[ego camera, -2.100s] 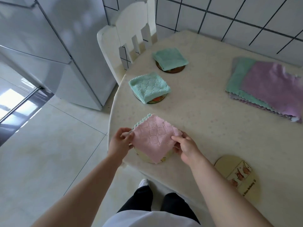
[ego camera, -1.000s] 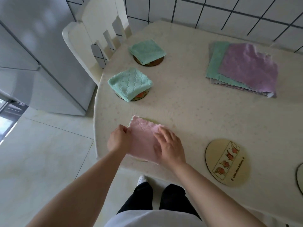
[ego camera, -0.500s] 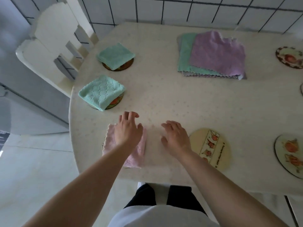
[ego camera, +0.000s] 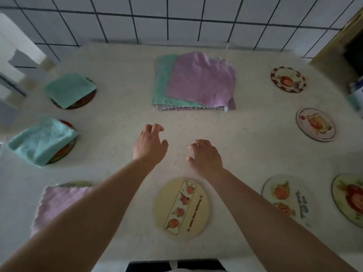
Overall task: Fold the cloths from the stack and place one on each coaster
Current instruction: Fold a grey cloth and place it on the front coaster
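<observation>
The stack of unfolded cloths (ego camera: pixel 198 83), purple on top of green, lies at the far middle of the table. My left hand (ego camera: pixel 150 143) and my right hand (ego camera: pixel 206 155) hover over the bare tabletop in front of it, fingers loosely curled, holding nothing. A folded pink cloth (ego camera: pixel 59 203) lies on a coaster at the near left, partly hidden by my left forearm. Two folded green cloths (ego camera: pixel 41 140) (ego camera: pixel 69 89) cover coasters on the left. A bare cream coaster (ego camera: pixel 182 208) lies between my forearms.
Several bare round coasters lie on the right side: (ego camera: pixel 287 79), (ego camera: pixel 316 124), (ego camera: pixel 288 199), (ego camera: pixel 348 199). A white chair (ego camera: pixel 13 61) stands at the table's left edge. A tiled wall (ego camera: pixel 176 18) backs the table. Some containers (ego camera: pixel 356 93) stand at the far right.
Both hands have let go of the folded pink cloth, now left on its coaster, and moved forward toward the stack. The view has swung to the right across the table.
</observation>
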